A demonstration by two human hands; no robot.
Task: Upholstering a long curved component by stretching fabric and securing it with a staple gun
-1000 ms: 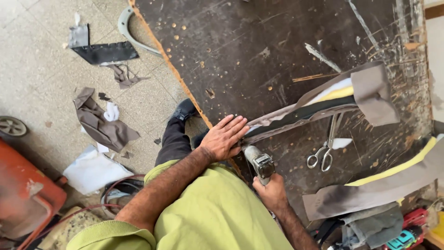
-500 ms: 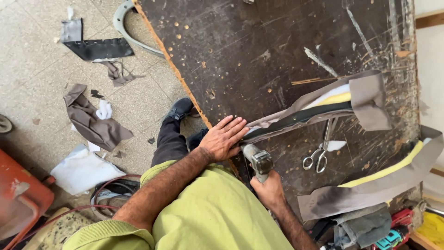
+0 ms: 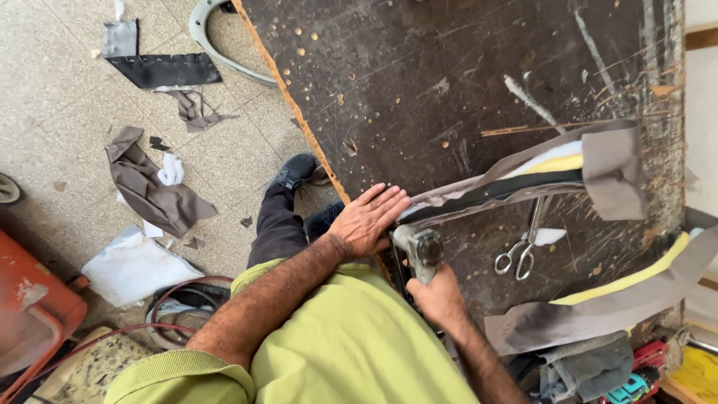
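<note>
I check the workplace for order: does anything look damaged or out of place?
Yes. The dark worktable is heavily scratched, its edge chipped. Fabric scraps lie scattered on the floor beside it.

Desk (image 3: pixel 464 82): dark wooden board, matt, heavily scratched and pitted, with a raw, chipped orange-brown edge. Padded strip (image 3: pixel 523 183): grey-brown cloth, matt, over yellow and white foam with a black band. Staple gun (image 3: pixel 420 251): dull grey metal, worn, gripped by the right hand (image 3: pixel 437 299); the left hand (image 3: pixel 366 221) lies flat on the cloth. Scissors (image 3: pixel 520 251): bright, glossy metal. Second strip (image 3: pixel 598 307): grey cloth with a yellow foam edge. Floor (image 3: pixel 60 90): speckled stone tiles, littered with matt cloth scraps (image 3: pixel 149 191).
</note>
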